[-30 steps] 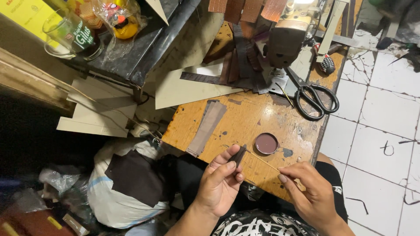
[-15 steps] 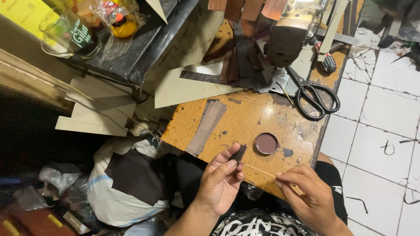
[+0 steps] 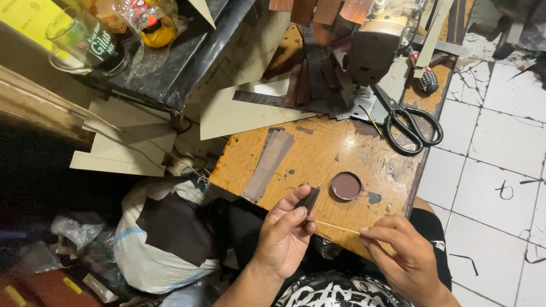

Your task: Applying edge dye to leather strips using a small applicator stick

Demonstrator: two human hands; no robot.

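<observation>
Left hand (image 3: 287, 233) pinching dark strip (image 3: 310, 199) over table (image 3: 318, 153) edge, right hand (image 3: 401, 256) gripping thin stick (image 3: 336, 227) touching strip, round brown tin (image 3: 346, 186) just beyond, yellow package (image 3: 25, 17) top left

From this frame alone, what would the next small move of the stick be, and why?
Probably drawing the thin stick along the dark strip. The right hand pinches the stick with its tip at the strip, which the left hand holds up; the round tin of brownish paste sits just beyond on the wooden table.
</observation>
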